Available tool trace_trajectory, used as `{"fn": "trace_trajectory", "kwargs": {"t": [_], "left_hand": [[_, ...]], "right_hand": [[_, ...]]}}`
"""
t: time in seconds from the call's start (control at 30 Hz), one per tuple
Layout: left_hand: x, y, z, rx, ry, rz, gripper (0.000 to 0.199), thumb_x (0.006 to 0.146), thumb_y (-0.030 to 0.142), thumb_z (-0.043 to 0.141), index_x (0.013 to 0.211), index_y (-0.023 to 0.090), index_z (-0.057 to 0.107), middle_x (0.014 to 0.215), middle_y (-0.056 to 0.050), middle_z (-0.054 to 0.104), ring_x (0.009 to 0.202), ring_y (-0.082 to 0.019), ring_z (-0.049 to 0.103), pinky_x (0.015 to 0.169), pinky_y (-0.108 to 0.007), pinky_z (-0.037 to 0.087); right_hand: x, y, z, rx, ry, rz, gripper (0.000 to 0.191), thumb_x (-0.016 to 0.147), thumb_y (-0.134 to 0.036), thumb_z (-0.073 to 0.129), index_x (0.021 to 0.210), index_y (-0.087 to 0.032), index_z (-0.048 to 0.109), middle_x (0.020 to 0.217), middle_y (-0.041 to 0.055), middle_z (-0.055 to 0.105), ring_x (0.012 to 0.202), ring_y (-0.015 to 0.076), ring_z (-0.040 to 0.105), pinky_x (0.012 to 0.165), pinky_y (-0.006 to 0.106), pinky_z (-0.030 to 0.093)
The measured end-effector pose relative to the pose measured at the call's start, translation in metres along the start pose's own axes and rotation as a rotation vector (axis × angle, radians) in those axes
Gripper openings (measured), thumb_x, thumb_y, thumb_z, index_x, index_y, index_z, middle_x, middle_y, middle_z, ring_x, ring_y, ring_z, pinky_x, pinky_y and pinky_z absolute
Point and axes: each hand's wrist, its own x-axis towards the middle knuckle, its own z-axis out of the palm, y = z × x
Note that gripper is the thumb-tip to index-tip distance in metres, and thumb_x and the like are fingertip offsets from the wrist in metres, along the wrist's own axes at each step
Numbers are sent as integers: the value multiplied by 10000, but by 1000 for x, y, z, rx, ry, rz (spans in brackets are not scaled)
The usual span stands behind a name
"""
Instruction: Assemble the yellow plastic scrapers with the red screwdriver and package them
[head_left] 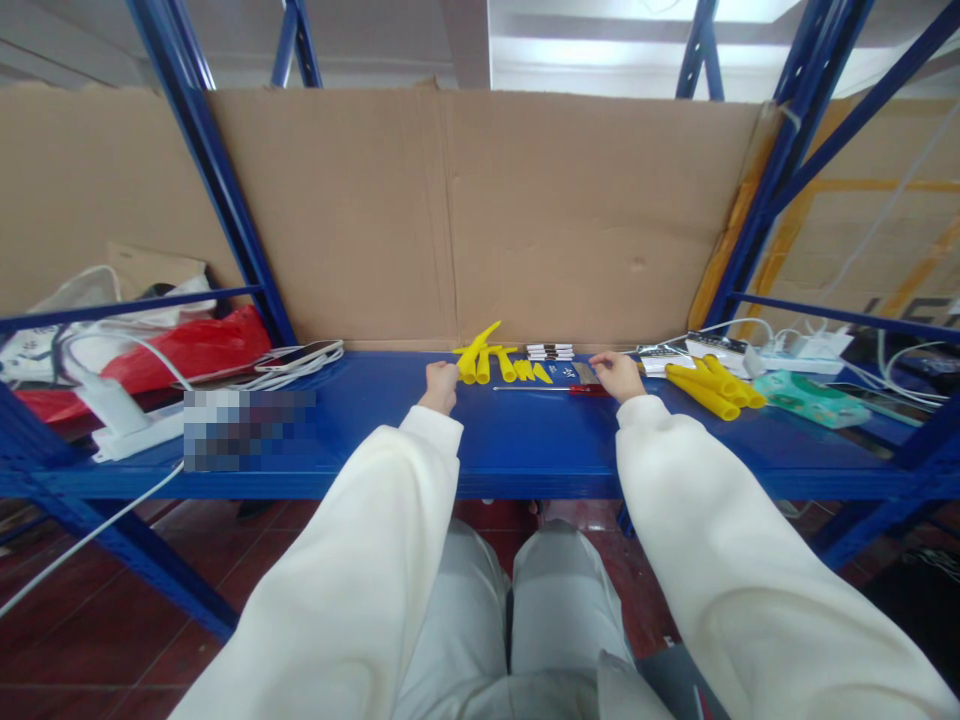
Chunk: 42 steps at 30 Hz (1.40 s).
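My left hand [441, 387] is closed just above the blue shelf, at the left end of a group of yellow plastic cone-shaped pieces [482, 368]. Its curled fingers hide whatever they may hold. On the right, my right hand [619, 376] has its fingers drawn together in a pinch; anything between the fingertips is too small to make out. Beneath it lies the red handle of a screwdriver [583, 390], its thin shaft pointing left. Between the hands are small yellow pieces [532, 371] and a stack of black-and-white strips [550, 352].
Longer yellow cones [709, 388] lie right of my right hand, beside a green packet [811, 398] and a white power strip [806, 355]. At left are a red bag [199, 345], coiled white cables [300, 362] and another power strip [142, 430]. Cardboard [525, 220] closes the back.
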Motion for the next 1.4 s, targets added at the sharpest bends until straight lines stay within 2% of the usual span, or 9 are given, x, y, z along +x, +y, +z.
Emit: {"fn": "trace_trajectory", "kwargs": {"t": [0.13,0.23,0.47,0.57,0.67,0.8,1.03,1.23,1.4], "left_hand": [[-4,7,2,-96,-81,-102,454,778,-24,541,1217,79,590,887,-114,702,859,-230,724,680,-312,560],[-11,14,1,-303,-224,-174,472,760,-64,541,1195,98,623,941,-132,719,882,-225,719,693,-294,574],[-25,14,3,-354,-510,-73,411,769,-49,552,1126,114,675,995,-130,715,909,-209,695,759,-302,587],[-25,8,5,-236,-628,38,364,768,-12,591,1103,99,683,973,-136,708,871,-211,691,791,-349,582],[-22,4,5,-106,-697,168,367,766,8,609,1114,110,668,964,-117,707,851,-195,686,825,-384,575],[-23,0,8,129,-693,423,399,759,7,614,1139,121,651,1018,-100,707,938,-190,681,917,-388,544],[-38,3,9,494,-556,916,425,808,198,687,1228,169,628,1299,-117,647,1204,-268,601,1071,-460,443],[-57,11,8,690,-590,1104,461,902,231,596,1359,192,553,1360,-120,597,1258,-253,558,1076,-401,436],[-67,13,9,865,-617,1070,509,952,114,406,1421,275,518,1269,-97,630,1157,-232,625,973,-359,499]], "right_hand": [[-1,-7,1,130,-12,92,165,773,-140,545,804,-170,703,924,95,758,870,235,700,888,399,538],[-5,-18,2,410,-114,228,133,872,-242,539,873,-177,656,970,107,754,811,210,712,813,368,564],[-15,-43,-8,926,-417,338,578,948,-663,312,927,-178,625,942,158,759,792,238,728,704,342,583],[-15,-46,-12,968,-477,358,557,988,-591,285,911,-164,634,888,148,762,684,200,708,659,306,574],[-15,-47,-13,998,-508,417,423,1033,-362,296,877,-148,626,784,116,755,518,139,634,574,253,544],[-17,-46,-9,991,-446,441,286,979,-123,351,860,-127,612,622,73,714,363,102,500,421,210,449],[-26,-59,8,947,-588,406,216,965,-104,424,952,-75,638,763,148,761,406,110,562,435,217,477],[-33,-74,15,905,-706,373,237,987,-133,421,1048,-87,646,857,154,775,466,119,622,478,218,508],[-34,-72,15,846,-697,356,165,963,-167,505,972,-109,659,796,125,767,474,117,623,482,215,506]]}}
